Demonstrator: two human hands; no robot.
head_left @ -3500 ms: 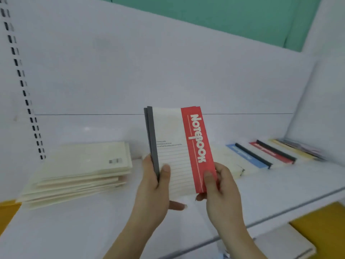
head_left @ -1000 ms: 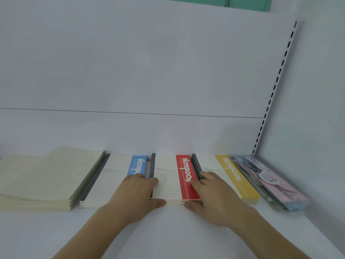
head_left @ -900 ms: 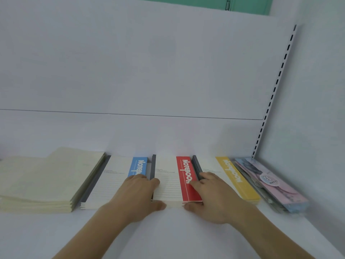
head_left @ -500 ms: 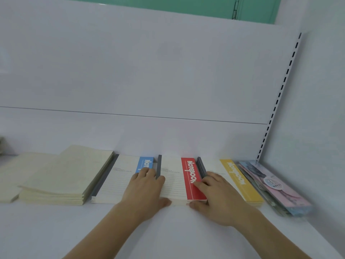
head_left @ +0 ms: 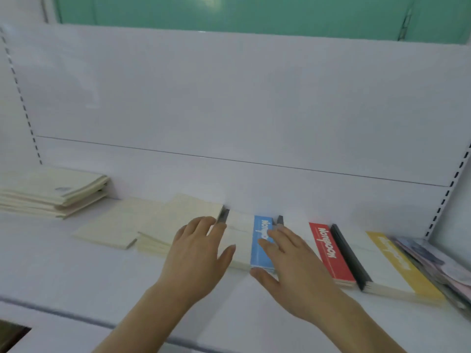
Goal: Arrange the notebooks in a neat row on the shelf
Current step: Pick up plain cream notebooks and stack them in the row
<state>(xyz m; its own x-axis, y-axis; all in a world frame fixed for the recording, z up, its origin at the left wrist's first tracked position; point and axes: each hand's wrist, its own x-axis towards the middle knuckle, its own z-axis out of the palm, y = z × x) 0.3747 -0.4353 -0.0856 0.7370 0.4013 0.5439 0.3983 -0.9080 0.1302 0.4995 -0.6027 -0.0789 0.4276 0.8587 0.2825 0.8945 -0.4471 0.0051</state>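
Three notebooks lie side by side on the white shelf [head_left: 76,289]: a blue-striped notebook [head_left: 262,253], a red-striped notebook [head_left: 328,250] and a yellow-striped notebook [head_left: 392,263]. My left hand [head_left: 198,253] lies flat with straight fingers over the blue notebook's left edge and dark spine. My right hand [head_left: 293,263] lies flat with spread fingers over the blue notebook's right edge, its thumb at the front corner. Neither hand grips anything. A cream stack [head_left: 175,225] lies just left of the blue notebook.
A single cream notebook [head_left: 112,229] lies flat left of that stack. A taller cream pile [head_left: 51,192] sits at the far left against the back panel. Pink and grey packets [head_left: 438,263] lie at the far right by the slotted upright.
Both hands have left the red-striped notebook and shifted left onto the blue-striped one. The view has swung left, bringing the far-left cream pile into sight.
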